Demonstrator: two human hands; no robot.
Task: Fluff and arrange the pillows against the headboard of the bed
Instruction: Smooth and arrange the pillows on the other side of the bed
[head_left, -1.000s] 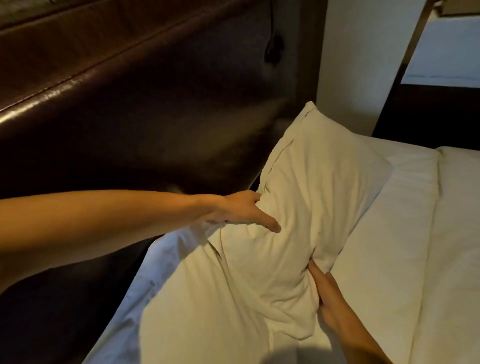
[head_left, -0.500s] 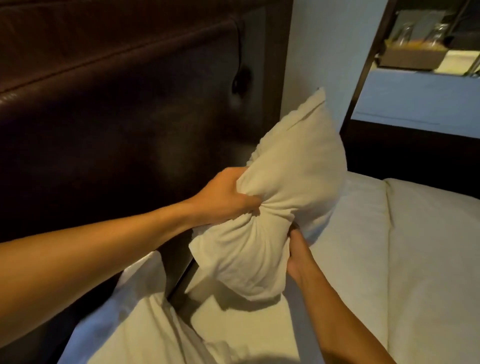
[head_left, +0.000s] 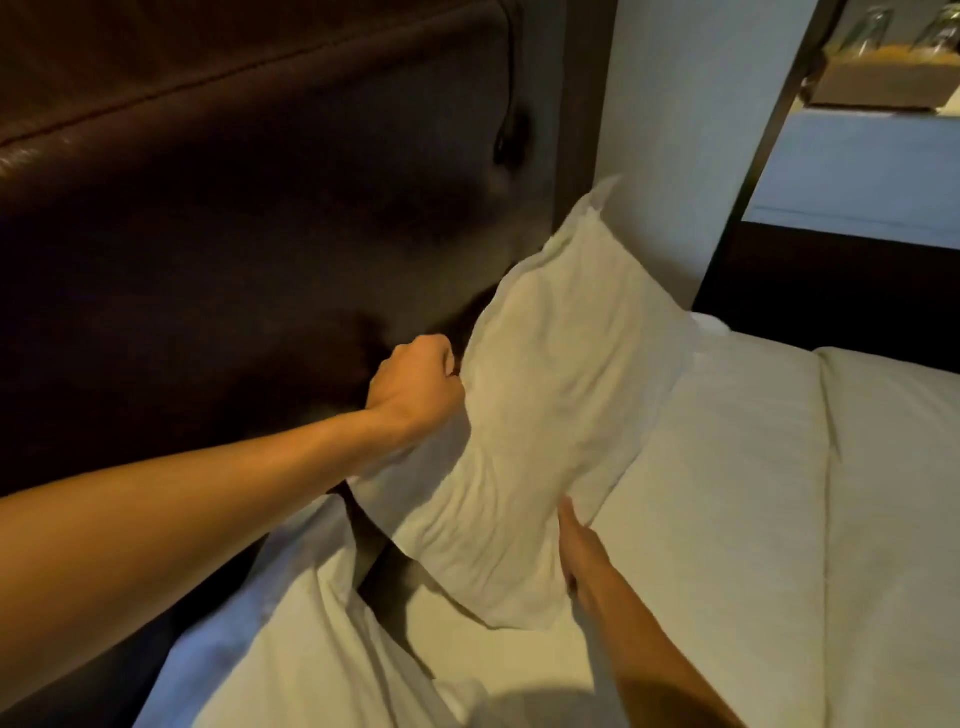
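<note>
A cream pillow (head_left: 545, 410) stands tilted on the bed, its top corner leaning toward the dark brown padded headboard (head_left: 234, 234). My left hand (head_left: 418, 384) is closed in a fist on the pillow's left edge, between pillow and headboard. My right hand (head_left: 579, 545) grips the pillow's lower right edge, its fingers partly hidden in the fabric. A second white pillow (head_left: 311, 649) lies rumpled in front, close to me.
The white mattress sheet (head_left: 753, 519) stretches to the right. A pale wall (head_left: 691, 130) and a dark frame (head_left: 769, 145) stand behind the bed's corner. A shelf (head_left: 857, 171) with a tray and glasses sits at the upper right.
The pillow, squeezed and lifted between both hands half a second ago, has spread out flatter and lower. My hands have moved apart, the left to its side edge, the right to its bottom edge.
</note>
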